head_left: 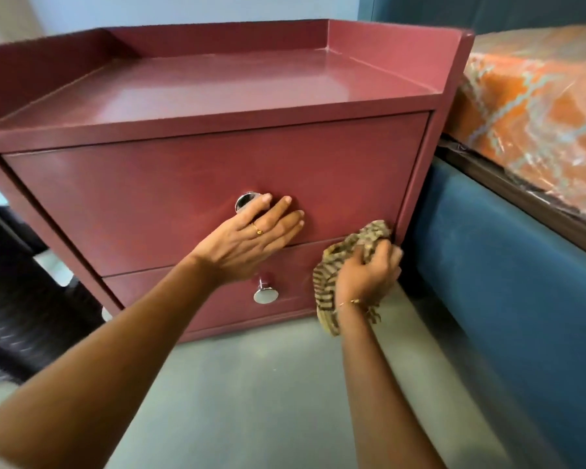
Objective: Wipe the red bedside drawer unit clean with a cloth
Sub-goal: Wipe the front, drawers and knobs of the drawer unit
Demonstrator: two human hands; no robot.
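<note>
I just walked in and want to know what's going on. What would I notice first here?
The big red drawer unit fills the middle. The left hand lies flat on the top drawer beside its shiny knob, while the right hand presses a striped cloth by the unit's right edge. An orange patterned mattress sits at right.

1. Red bedside drawer unit [190,184]: two drawers, both shut, each with a round chrome knob; raised lip round back and sides of the glossy top; stands on the floor
2. Striped brown-and-cream cloth [352,245]: bunched, pressed against the front's lower right edge
</note>
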